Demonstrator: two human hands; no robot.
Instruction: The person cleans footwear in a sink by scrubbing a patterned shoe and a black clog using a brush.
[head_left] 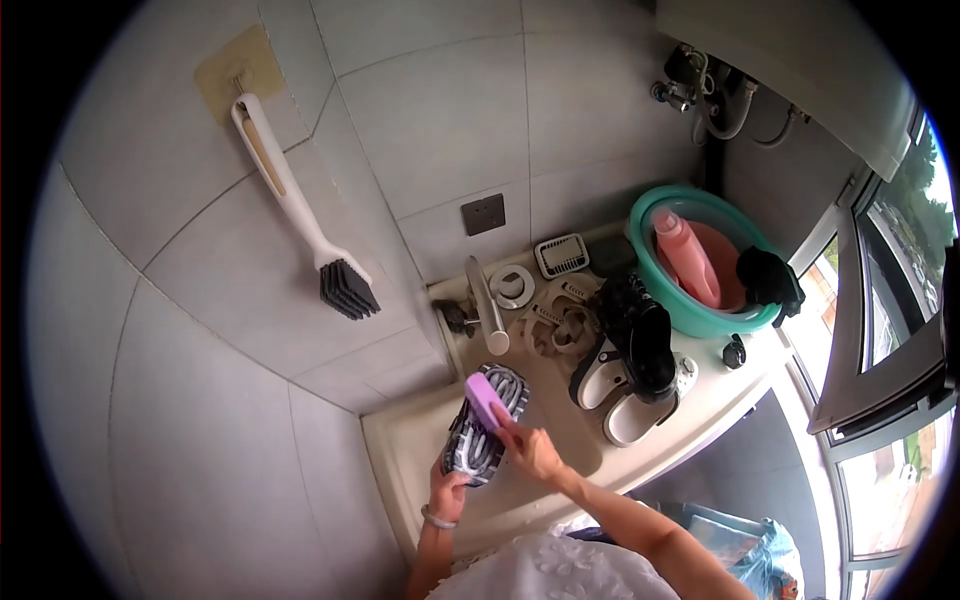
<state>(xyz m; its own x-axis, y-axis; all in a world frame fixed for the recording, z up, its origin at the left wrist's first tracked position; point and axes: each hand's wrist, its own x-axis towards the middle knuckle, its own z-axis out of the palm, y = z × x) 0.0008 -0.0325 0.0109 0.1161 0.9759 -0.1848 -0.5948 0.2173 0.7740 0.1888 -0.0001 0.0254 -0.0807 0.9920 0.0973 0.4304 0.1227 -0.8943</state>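
My left hand (449,492) is closed around the near end of a shoe (478,452), which is held tilted over the pale sink (555,430). The shoe's grey, white and black ridged side, apparently the sole, faces up. In my right hand (533,455) is a purple scrubbing brush (484,400), its head lying against the upper part of the shoe. The bristles are hidden underneath. Just beyond the shoe's far end is the faucet (486,305).
Black shoes (640,335), white clogs (640,415) and beige sandals (560,320) crowd the sink's right side. Behind them a teal basin (645,255) holds a pink bottle (688,260). A long-handled brush (295,205) hangs on the left wall. An open window (885,300) stands at right.
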